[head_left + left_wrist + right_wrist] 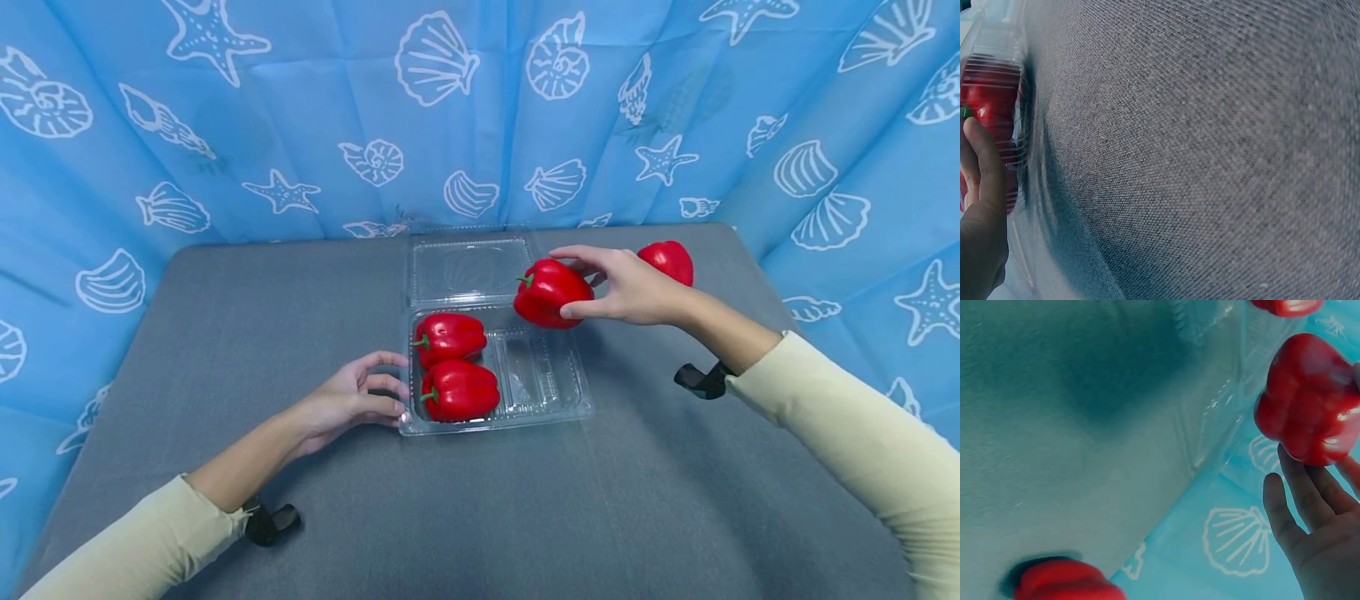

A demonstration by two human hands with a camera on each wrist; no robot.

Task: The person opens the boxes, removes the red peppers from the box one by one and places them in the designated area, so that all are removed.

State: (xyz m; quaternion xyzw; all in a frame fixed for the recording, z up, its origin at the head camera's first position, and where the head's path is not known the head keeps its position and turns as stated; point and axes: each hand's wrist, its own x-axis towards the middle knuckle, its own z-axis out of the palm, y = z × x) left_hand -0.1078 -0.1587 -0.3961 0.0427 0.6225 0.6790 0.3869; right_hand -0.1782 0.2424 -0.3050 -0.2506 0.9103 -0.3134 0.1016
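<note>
My right hand (630, 287) grips a red bell pepper (551, 292) between thumb and fingers, its green stem pointing left. The pepper is held up over the back right part of a clear plastic clamshell box (543, 408). Inside the box's left half lie two red bell peppers, a rear one (450, 337) and a front one (461, 390), stems to the left. Against the box's left wall rest the fingertips of my left hand (345, 404), fingers spread and slightly bent. In the right wrist view the held pepper (1310, 400) sits above the fingers.
Behind the box its transparent lid (472, 271) lies folded back on the grey table (300, 300). Another red bell pepper (670, 260) is at the table's back right, partly hidden by my right hand. A blue curtain (315, 108) with white shells hangs along the back.
</note>
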